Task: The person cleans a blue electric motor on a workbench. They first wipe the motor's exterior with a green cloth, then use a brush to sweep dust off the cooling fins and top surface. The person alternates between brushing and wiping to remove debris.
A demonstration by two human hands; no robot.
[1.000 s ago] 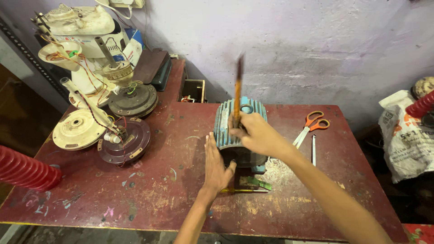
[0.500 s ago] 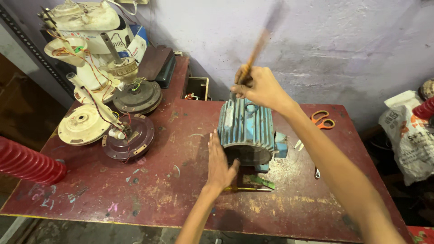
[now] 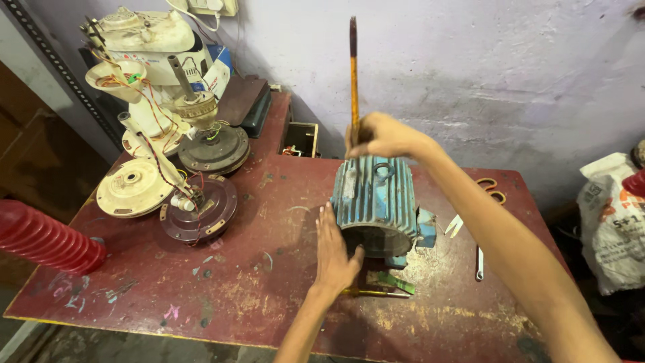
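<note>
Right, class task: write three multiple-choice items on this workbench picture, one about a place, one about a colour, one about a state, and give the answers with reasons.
1. Where does the left hand rest?
A. on the red ribbed hose
B. against the near end of the motor
C. on the scissors

2. What colour is the ribbed motor housing?
A. blue
B. yellow
C. white

3. How is the long orange-handled tool held in the right hand?
A. lying flat on the table
B. pointing down at the floor
C. upright, above the far end of the motor

Answers:
1 B, the palm and fingers lie against the housing's left near edge.
2 A, the finned casing is blue all over.
3 C, the right fist grips its lower part and the shaft rises straight before the wall.
</note>
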